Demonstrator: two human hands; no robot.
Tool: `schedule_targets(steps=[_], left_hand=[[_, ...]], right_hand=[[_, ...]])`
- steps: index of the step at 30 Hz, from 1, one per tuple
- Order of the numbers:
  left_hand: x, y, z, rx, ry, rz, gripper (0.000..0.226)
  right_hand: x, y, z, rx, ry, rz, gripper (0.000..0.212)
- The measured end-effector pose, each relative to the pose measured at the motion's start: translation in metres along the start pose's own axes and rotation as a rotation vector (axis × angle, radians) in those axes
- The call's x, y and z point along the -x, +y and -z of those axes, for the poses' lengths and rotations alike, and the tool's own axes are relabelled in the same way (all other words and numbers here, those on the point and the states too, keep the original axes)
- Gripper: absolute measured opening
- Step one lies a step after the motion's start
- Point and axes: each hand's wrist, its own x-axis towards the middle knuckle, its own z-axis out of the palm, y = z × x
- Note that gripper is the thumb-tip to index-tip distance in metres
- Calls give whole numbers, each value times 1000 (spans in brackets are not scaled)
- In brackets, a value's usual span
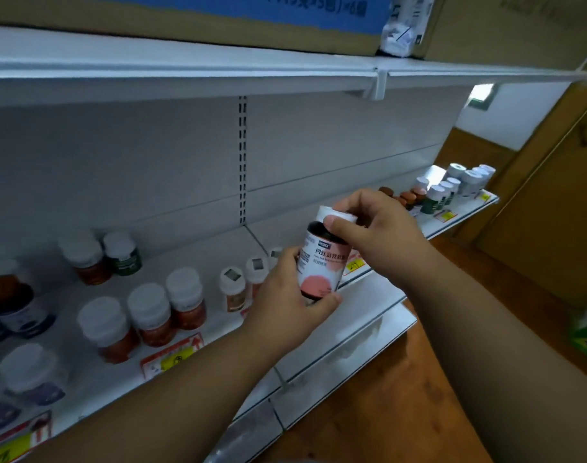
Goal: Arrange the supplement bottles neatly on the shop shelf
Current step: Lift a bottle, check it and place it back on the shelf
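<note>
A dark supplement bottle [322, 262] with a white-and-pink label and a white cap is held up in front of the white shop shelf [379, 295]. My left hand [292, 299] grips its lower body from the left. My right hand [375, 228] pinches the white cap from the right. Several orange bottles with white caps [148, 315] stand on the shelf at the left. Small white-capped bottles [233, 289] stand just behind my left hand.
More brown and green bottles [435, 195] cluster at the shelf's far right end. Dark blue bottles [31, 379] stand at the far left. An upper shelf [218, 75] carries cardboard boxes. Yellow price tags [172, 359] line the shelf edge. Wooden floor lies to the right.
</note>
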Motion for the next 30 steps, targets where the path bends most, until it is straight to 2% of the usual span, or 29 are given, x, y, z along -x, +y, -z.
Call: schedule_targets(steps=[2,5,9,11,14,18,21,23,30], left_hand=[[-24,2,-14,-31,16,4,70],[-62,4,-36,-51,127,-21,69],[-80,2,-68,-88,555,72,58],[-88,4,-81,-275,652,2,44],[-104,8,-97,-608,537,-93,34],[-117,5,-111,-824,419,-91,40],[-122,-3,-116,-870,398,-115,29],[-125,-6,-118,-876,407,-90,21],[-127,-3,-118,-892,370,-27,29]], right_hand=[[-22,15,14,-16,-20,18,33],[-65,39,30,-86,-55,103,26],[-131,61,40,-131,-51,229,13],[-159,69,40,-112,-60,305,17],[-189,76,30,-100,-141,406,21],[-215,95,8,86,-400,457,31],[-229,109,-7,315,-615,472,38],[-233,118,-13,356,-719,464,39],[-240,129,-25,438,-859,425,29]])
